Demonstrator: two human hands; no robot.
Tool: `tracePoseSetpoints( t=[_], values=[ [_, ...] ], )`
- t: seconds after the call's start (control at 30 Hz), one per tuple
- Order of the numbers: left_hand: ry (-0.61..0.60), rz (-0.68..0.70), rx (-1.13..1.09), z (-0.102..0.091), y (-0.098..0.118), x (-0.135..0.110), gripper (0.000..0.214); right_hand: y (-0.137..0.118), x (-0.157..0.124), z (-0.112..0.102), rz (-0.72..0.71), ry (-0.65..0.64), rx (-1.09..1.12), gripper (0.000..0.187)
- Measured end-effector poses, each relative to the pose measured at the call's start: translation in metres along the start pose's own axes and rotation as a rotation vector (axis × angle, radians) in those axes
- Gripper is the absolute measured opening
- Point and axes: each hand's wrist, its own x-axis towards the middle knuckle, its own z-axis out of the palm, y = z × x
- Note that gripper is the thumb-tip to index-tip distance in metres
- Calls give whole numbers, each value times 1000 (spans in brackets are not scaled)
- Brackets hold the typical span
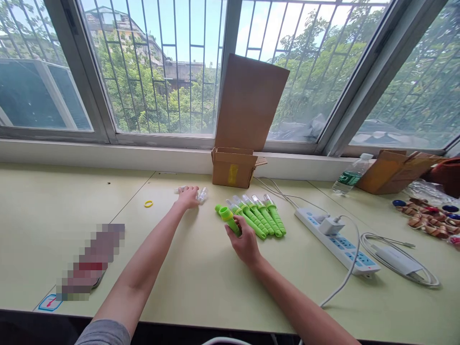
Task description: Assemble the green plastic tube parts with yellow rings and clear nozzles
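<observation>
My left hand is low over the table with its fingers curled down among small clear plastic caps. One clear cap lies just right of the fingers; another clear piece shows past their left side. The fingertips are partly hidden. In my right hand is a green plastic tube, tilted, its round open end with a yellow ring facing up. Beside it, several green ribbed tubes with clear caps lie in a row. A green threaded end peeks out behind the held tube.
A yellow ring lies left of my left hand. An open cardboard box stands by the window. To the right are a power strip with cables, a charger, a bottle and another box. A pixelated item lies left.
</observation>
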Motion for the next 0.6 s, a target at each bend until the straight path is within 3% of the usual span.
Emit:
tracePoseSetpoints(
  t=[0.33, 0.5, 0.6],
  values=[
    [136, -22, -14, -7, -3, -7, 53, -2, 0, 0, 5, -5, -4, 22],
    [372, -51, -133, -8, 5, -24, 54, -1, 0, 0, -4, 2, -30, 23],
    [422, -33, -285, -16, 20, -42, 53, 0, 0, 0, 4, -4, -39, 24]
  ],
)
